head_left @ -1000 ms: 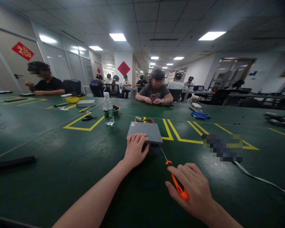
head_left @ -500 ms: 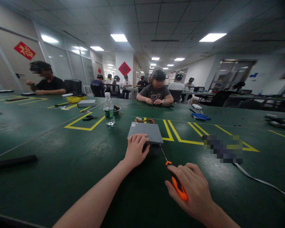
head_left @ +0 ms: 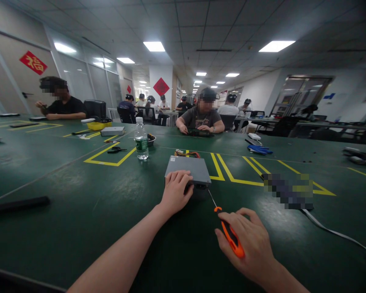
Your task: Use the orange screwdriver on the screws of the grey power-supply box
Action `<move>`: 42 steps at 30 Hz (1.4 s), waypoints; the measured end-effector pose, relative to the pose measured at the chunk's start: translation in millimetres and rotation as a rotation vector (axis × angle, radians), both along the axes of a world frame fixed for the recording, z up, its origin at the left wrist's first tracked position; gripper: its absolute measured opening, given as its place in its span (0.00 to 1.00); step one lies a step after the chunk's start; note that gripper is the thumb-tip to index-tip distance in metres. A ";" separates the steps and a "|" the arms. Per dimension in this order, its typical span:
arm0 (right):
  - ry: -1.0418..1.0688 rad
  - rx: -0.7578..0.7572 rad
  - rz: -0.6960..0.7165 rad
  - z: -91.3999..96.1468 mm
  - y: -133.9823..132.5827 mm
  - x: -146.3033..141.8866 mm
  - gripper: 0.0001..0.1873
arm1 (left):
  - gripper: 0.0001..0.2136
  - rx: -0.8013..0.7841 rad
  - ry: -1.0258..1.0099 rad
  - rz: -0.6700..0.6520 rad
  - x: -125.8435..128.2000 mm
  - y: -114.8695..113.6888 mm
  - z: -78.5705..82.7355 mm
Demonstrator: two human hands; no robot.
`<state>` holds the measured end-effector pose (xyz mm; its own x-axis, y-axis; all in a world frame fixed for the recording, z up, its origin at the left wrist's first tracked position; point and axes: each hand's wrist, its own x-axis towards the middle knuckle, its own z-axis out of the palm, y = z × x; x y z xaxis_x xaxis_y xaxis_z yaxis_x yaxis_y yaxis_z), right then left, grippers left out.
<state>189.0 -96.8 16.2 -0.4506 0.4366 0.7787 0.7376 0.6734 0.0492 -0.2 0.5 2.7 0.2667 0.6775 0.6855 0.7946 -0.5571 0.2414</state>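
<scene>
A grey metal power supply unit (head_left: 190,167) lies flat on the green table, its coloured cables (head_left: 187,154) bunched at the far side. My left hand (head_left: 177,188) rests over its near left edge, with fingers on the top and the thumb at the near side. In my right hand (head_left: 247,236) is an orange and black screwdriver (head_left: 233,240), gripped by the handle. Its thin shaft points up and left, and the tip is at the unit's near right corner. Whether the tip sits in a screw is too small to tell.
A water bottle (head_left: 141,140) stands left of the unit, beside a small bowl (head_left: 151,140). Rightward lie blue gloves (head_left: 260,150) and a blurred dark object with a white cable (head_left: 332,230). A black bar (head_left: 18,205) is at left. A person (head_left: 201,116) sits opposite.
The view has shifted slightly. Both hands keep their places on the power supply unit and the screwdriver. The person opposite now has a dark object raised between the hands.
</scene>
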 end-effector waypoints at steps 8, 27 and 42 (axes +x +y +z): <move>0.001 -0.052 0.021 -3.9 -1.8 -6.7 0.05 | 0.08 0.005 0.001 -0.003 -0.2 0.4 -0.5; 0.013 -0.032 -0.010 -3.2 -0.2 0.2 0.06 | 0.07 0.009 0.000 0.004 -0.4 0.9 -0.6; -0.010 0.018 0.042 -6.0 0.8 -0.2 0.03 | 0.07 0.022 -0.005 0.002 0.4 0.7 -1.1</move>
